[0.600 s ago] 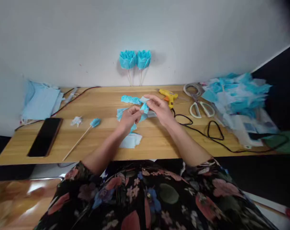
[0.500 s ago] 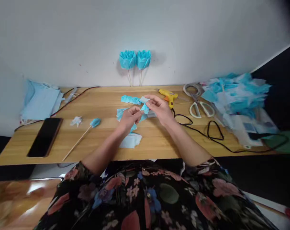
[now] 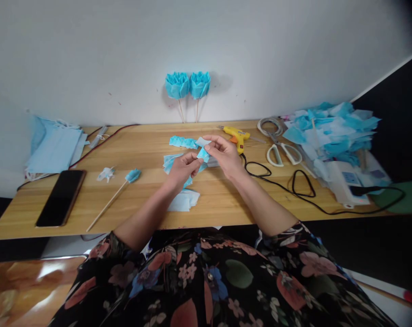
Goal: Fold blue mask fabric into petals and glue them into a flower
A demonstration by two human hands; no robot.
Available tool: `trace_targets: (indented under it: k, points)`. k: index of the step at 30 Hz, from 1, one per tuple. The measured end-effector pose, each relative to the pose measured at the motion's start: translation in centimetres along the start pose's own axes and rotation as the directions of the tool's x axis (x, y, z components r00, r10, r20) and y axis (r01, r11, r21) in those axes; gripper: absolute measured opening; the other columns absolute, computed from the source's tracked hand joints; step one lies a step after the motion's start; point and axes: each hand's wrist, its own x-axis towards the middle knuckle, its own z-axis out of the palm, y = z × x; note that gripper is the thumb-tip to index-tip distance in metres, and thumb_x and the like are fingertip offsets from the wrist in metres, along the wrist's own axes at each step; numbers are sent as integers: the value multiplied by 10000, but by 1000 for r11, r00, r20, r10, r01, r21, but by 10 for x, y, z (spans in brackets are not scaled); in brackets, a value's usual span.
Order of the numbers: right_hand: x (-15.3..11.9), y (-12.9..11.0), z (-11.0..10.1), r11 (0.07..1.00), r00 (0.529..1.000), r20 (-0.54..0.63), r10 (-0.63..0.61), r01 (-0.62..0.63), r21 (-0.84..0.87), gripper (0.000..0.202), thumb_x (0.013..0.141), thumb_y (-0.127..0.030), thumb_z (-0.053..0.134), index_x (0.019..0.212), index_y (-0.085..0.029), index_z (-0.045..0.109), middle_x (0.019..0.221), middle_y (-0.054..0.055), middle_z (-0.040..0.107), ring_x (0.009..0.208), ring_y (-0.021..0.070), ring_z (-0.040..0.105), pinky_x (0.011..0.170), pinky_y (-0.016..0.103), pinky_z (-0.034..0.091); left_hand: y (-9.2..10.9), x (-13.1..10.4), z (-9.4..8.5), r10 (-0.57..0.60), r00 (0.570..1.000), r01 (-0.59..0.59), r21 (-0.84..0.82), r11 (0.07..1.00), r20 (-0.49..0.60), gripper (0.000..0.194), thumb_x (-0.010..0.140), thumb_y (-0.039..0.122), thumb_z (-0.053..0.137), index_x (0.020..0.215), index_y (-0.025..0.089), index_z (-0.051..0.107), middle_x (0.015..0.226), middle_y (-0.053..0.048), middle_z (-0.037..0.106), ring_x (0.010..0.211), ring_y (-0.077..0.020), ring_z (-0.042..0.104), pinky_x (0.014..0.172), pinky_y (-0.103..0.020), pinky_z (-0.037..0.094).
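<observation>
Near the middle of the wooden table, my left hand [image 3: 184,170] and my right hand [image 3: 224,154] both pinch a small blue fabric piece [image 3: 203,154], which is folded between them. Behind it lies a row of folded blue pieces [image 3: 183,142]. Flat blue pieces [image 3: 172,161] are partly hidden under my left hand, and pale cut pieces [image 3: 183,200] lie closer to the table's front edge. A stick with a small blue bud [image 3: 133,175] rests to the left of my left forearm.
Two blue flowers on sticks [image 3: 177,85] lean against the wall. On the left are face masks [image 3: 56,147] and a phone [image 3: 61,198]. A yellow glue gun [image 3: 237,137], its black cord, scissors [image 3: 276,154], a tape roll and a blue scrap heap [image 3: 333,131] are on the right.
The view has shifted slightly, moving the scene a little to the left. Both hands keep nearly the same pose around the blue piece.
</observation>
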Motion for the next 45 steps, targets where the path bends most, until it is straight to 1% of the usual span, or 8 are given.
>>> trace_targets:
  k: [4, 10, 17, 23, 31, 38, 41, 45]
  points:
    - [-1, -2, 0, 999, 999, -8, 35, -35, 36, 388, 842, -548, 713, 1105, -264, 742, 828, -7, 662, 746, 140, 587, 717, 299, 522, 0, 1, 0, 0, 999, -1, -11, 1000, -46, 271, 753, 370, 759, 713, 185, 565, 495, 62, 506, 442, -59, 393, 471, -221, 302]
    - [-1, -3, -1, 996, 997, 34, 67, -69, 58, 428, 822, -590, 729, 1116, -280, 749, 930, 7, 700, 811, 149, 627, 740, 301, 555, -2, 3, -2, 39, 994, -47, -70, 996, -101, 268, 764, 365, 736, 703, 194, 538, 475, 68, 492, 427, -62, 374, 464, -227, 285]
    - [-2, -3, 0, 997, 994, 103, 41, -47, 55, 450, 770, -472, 804, 1165, -268, 738, 843, -10, 670, 800, 149, 611, 756, 304, 551, -2, 4, -2, 38, 991, -49, -89, 995, -125, 282, 758, 389, 747, 722, 194, 546, 470, 73, 478, 426, -60, 359, 461, -228, 272]
    - [-2, 1, 0, 998, 991, 132, 30, -37, 49, 458, 769, -397, 796, 1200, -266, 711, 883, -7, 677, 803, 149, 598, 741, 297, 533, 0, 1, -1, 21, 996, -26, -51, 998, -92, 278, 774, 393, 735, 719, 191, 553, 480, 69, 476, 445, -62, 359, 477, -229, 282]
    - [-5, -4, 3, 998, 993, 110, -35, 41, -57, 392, 818, -338, 709, 1202, -258, 690, 762, -33, 536, 701, 131, 494, 631, 275, 433, 2, -2, 1, 10, 997, -11, -19, 1000, -70, 254, 804, 365, 713, 713, 189, 553, 506, 62, 469, 471, -67, 369, 498, -235, 292]
    - [-3, -1, 2, 995, 996, 82, -31, 38, -87, 442, 792, -409, 748, 1202, -256, 692, 727, -41, 517, 672, 130, 485, 608, 272, 426, 5, -3, 1, 14, 998, -14, -14, 1000, -58, 312, 814, 380, 736, 686, 190, 524, 510, 60, 467, 481, -67, 376, 511, -233, 309]
    - [0, 1, -1, 1000, 998, 60, 12, -10, -29, 444, 779, -468, 786, 1168, -266, 719, 724, -36, 575, 681, 133, 532, 660, 285, 481, 5, -3, 0, 22, 998, -23, -24, 999, -51, 297, 823, 370, 726, 695, 190, 527, 510, 60, 473, 478, -69, 384, 510, -233, 312]
    - [3, 1, -5, 995, 997, -3, 71, -70, 71, 484, 794, -624, 751, 1134, -280, 737, 799, -12, 671, 724, 141, 606, 726, 306, 543, 5, -2, -1, 25, 998, -27, -31, 999, -65, 294, 825, 364, 715, 689, 190, 521, 509, 60, 481, 470, -67, 388, 503, -234, 308]
